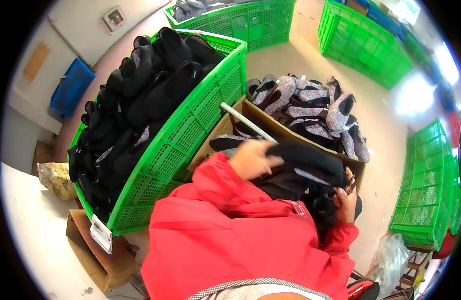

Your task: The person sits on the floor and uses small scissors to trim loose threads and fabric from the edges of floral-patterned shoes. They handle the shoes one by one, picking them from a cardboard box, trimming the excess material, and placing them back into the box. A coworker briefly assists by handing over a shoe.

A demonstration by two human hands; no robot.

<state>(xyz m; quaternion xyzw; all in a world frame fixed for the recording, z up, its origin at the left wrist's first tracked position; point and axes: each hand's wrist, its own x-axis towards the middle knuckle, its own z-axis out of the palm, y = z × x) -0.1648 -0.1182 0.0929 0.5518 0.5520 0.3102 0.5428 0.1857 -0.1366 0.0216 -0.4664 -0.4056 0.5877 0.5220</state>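
A black slip-on shoe (310,161) with a pale patch on its side lies across the space between my hands, blurred by motion. My left hand (254,160) is at the shoe's left end. Its fingers are smeared, so I cannot tell whether they grip it. At the right end, my right hand (345,199) is closed, its fingertips against the shoe. A small dark pointed tool (352,184), which looks like thread snips, sticks up between those fingers. More black shoes (320,205) sit just below, partly hidden by my red sleeves.
On the left stands a green crate (178,145) piled with black shoes (140,90). Ahead, an open cardboard box (290,135) adjoins a heap of flower-patterned shoes (310,102); a white bar (248,122) crosses its corner. Another green crate (420,185) stands right, near a clear plastic bag (390,260).
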